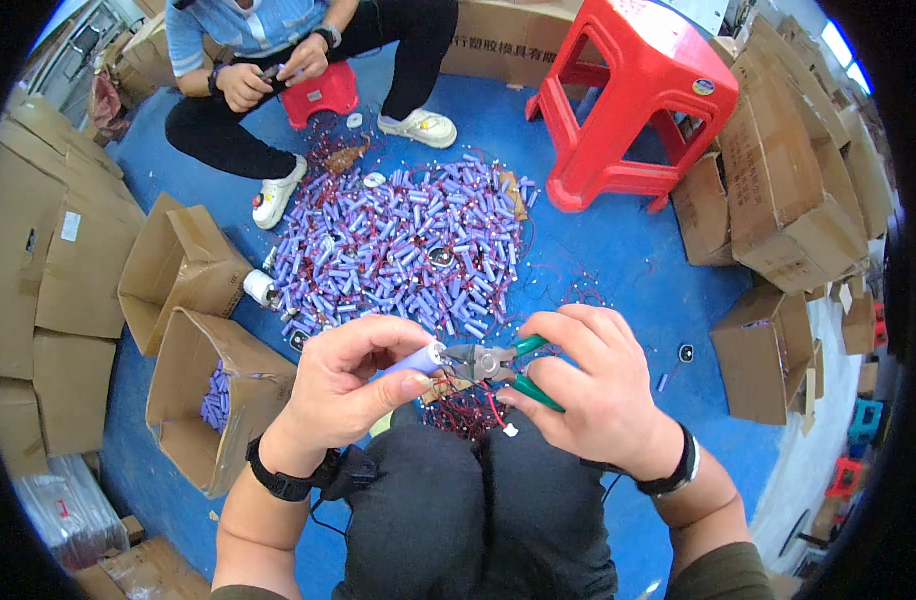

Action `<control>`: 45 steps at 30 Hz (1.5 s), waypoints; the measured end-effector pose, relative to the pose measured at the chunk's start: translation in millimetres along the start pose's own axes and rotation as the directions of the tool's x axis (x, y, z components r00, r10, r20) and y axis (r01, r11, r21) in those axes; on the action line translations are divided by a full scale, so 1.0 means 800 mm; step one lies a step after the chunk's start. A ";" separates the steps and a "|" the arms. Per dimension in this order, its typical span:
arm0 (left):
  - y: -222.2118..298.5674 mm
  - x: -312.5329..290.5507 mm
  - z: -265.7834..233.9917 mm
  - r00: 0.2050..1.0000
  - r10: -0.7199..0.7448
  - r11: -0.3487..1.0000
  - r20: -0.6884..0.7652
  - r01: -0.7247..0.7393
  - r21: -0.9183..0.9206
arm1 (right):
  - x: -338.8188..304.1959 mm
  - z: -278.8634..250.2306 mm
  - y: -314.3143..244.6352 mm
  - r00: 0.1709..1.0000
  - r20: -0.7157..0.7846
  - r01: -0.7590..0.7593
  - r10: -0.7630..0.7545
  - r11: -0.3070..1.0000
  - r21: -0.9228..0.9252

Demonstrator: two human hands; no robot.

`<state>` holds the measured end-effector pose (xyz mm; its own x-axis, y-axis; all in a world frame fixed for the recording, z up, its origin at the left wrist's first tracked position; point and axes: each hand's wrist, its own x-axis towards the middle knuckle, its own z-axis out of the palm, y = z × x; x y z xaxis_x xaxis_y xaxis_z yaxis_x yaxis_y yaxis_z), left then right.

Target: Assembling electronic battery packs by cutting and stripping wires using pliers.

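Between the thumb and fingers of my left hand point(343, 378) is a purple cylindrical battery cell point(414, 361), its end turned right. My right hand point(596, 385) grips cutting pliers point(490, 362) with green handles, their jaws at the end of the cell. Whether the jaws are closed on a wire cannot be made out. Red and black wires with a small white connector point(510, 430) dangle below the pliers. Under my hands, in front of my knees, lies a tangle of cut red and black wires point(463, 412). Beyond it spreads a large heap of purple cells point(398, 250) with wires.
An open cardboard box point(263, 372) at left holds loose purple cells; another open box point(173, 250) stands behind it. A red stool point(638, 95) stands at far right, with stacked cartons point(793, 190) beside it. Across the heap another person point(278, 75) sits, hands together over a small item.
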<state>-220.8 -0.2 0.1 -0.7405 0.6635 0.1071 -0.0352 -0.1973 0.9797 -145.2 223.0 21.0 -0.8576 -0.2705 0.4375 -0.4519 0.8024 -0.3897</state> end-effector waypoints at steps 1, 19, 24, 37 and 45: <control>0.011 -0.006 0.008 1.000 0.018 1.000 -0.009 -0.018 0.018 | -0.005 -0.009 -0.013 0.999 -0.046 0.009 -0.013 0.995 -0.095; 0.080 -0.114 0.081 0.917 0.198 0.928 0.345 -0.289 0.237 | -0.113 -0.054 -0.091 0.765 0.626 -0.612 -0.152 0.130 0.780; 0.053 -0.132 0.111 0.984 -0.104 0.984 -0.145 0.081 -0.159 | -0.118 -0.055 -0.079 0.800 0.458 -0.599 0.388 0.459 0.656; 0.040 -0.127 0.139 0.896 -0.295 0.778 -0.332 0.023 -0.627 | -0.139 -0.055 -0.131 0.970 0.151 -0.223 0.188 0.937 0.268; 0.040 -0.139 0.136 0.899 -0.327 0.825 -0.290 0.121 -0.553 | -0.136 -0.058 -0.137 0.982 0.167 -0.130 0.088 0.956 0.264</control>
<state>-66.5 -1.7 37.9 -0.8492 0.4520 -0.2731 -0.4898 -0.4809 0.7272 8.8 188.8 53.8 -0.9228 -0.2842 0.2601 -0.3851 0.6620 -0.6430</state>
